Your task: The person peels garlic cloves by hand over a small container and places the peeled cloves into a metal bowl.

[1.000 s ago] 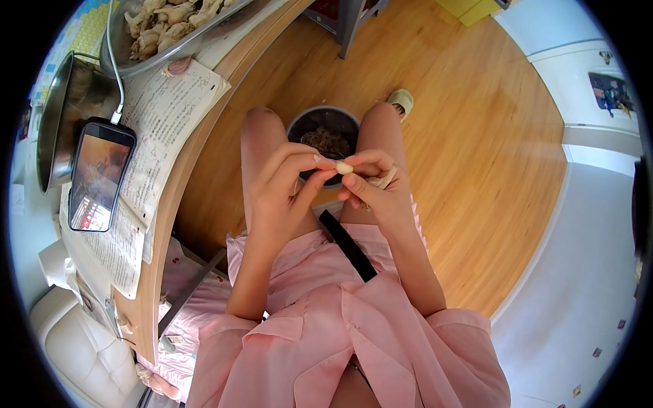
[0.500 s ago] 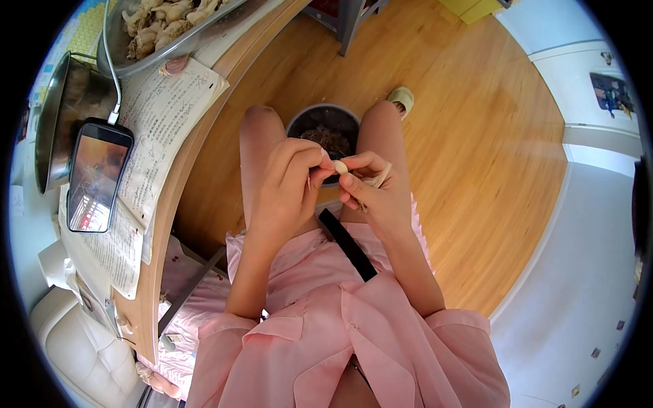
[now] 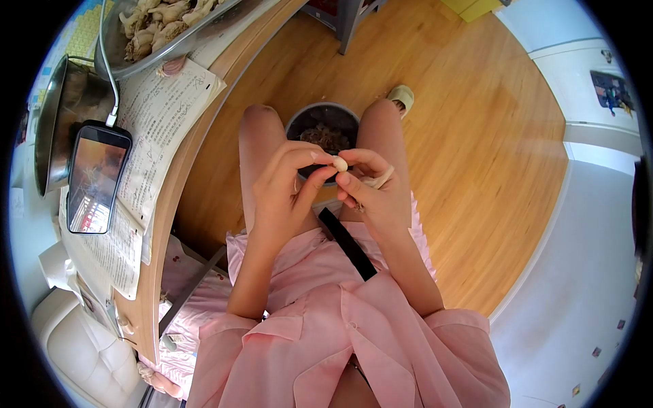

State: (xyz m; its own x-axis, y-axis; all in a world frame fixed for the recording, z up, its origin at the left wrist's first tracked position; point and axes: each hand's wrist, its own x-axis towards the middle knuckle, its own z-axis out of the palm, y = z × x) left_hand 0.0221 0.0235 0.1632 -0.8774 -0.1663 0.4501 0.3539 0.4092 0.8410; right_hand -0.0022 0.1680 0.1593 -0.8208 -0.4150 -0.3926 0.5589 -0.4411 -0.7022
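Note:
A pale, peeled-looking garlic clove (image 3: 340,164) sits between the fingertips of both hands, above a dark bin (image 3: 294,129). My left hand (image 3: 282,183) pinches it from the left with the index finger and thumb. From the other side, my right hand (image 3: 377,197) grips it with thumb and index finger. Papery garlic skin with a stalk (image 3: 381,178) is tucked in the right hand's curled fingers, partly hidden by them. Brownish peelings (image 3: 326,138) lie inside the bin, which stands between the knees.
On the desk (image 3: 180,180) at left lie a phone (image 3: 99,178) on a cable, printed papers (image 3: 166,112), a steel pot (image 3: 60,129) and a loose clove (image 3: 173,66). A clear tray (image 3: 122,66) there holds several garlic bulbs (image 3: 158,30). A grey stool (image 3: 345,30) stands beyond.
My left thumb has dropped a little away from its index finger, widening the gap between them. The clove has turned slightly at the fingertips. My right hand is nearly unmoved.

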